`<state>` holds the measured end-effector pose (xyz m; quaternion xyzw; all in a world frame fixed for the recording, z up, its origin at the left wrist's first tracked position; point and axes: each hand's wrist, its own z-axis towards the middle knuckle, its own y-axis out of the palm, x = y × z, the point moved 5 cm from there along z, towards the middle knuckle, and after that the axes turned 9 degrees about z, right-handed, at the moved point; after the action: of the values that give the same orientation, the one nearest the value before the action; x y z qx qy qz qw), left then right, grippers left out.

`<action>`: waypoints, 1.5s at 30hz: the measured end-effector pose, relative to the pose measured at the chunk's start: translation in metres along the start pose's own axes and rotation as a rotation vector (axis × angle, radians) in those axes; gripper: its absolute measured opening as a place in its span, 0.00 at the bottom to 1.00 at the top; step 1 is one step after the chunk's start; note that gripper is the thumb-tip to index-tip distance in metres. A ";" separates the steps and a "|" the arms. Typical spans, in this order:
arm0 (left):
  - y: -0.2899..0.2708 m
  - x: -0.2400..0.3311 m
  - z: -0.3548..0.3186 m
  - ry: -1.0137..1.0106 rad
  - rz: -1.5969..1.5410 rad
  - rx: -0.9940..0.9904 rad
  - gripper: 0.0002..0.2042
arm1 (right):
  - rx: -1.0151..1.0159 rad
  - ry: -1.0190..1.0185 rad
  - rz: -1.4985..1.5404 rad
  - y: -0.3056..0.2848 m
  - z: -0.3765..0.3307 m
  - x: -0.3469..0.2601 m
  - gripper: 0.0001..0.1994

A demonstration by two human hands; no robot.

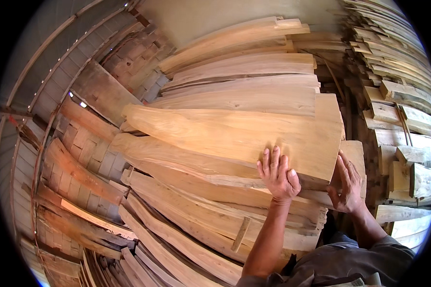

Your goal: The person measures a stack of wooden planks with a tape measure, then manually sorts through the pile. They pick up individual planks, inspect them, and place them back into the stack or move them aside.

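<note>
A wide, pale wooden plank (225,131) lies on top of a stack of rough-sawn boards, its squared end toward me and its far end narrowing to the left. My left hand (278,178) rests on the plank near its front edge, palm down, fingers stretched out. At the plank's right end, my right hand (347,185) touches the end face, fingers extended upward and thumb apart. A second board (353,158) sticks out from beneath the plank beside my right hand.
More long boards (244,67) lie stacked beyond the plank. Curved boards (187,234) are piled at lower left, with a short wood strip (241,234) on them. Stacked timber (402,115) stands along the right. A brick wall (96,158) with leaning slabs closes the left side.
</note>
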<state>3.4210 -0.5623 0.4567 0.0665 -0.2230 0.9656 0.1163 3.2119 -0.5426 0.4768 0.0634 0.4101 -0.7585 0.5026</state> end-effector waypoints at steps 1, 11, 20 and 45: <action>0.001 0.000 -0.001 -0.004 -0.008 -0.007 0.19 | 0.004 0.010 0.033 -0.001 0.001 0.000 0.40; -0.004 -0.004 0.004 0.003 -0.060 0.007 0.21 | 0.196 0.524 0.971 -0.001 0.034 0.052 0.38; -0.009 -0.009 -0.002 -0.009 -0.099 -0.024 0.19 | 0.173 0.657 1.315 0.023 0.061 0.068 0.29; -0.037 -0.010 -0.002 -0.007 -0.195 0.264 0.26 | 0.179 0.324 1.090 -0.008 0.090 -0.028 0.37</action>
<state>3.4394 -0.5309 0.4681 0.1062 -0.0869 0.9703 0.1990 3.2470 -0.5837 0.5549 0.4231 0.3242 -0.4022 0.7444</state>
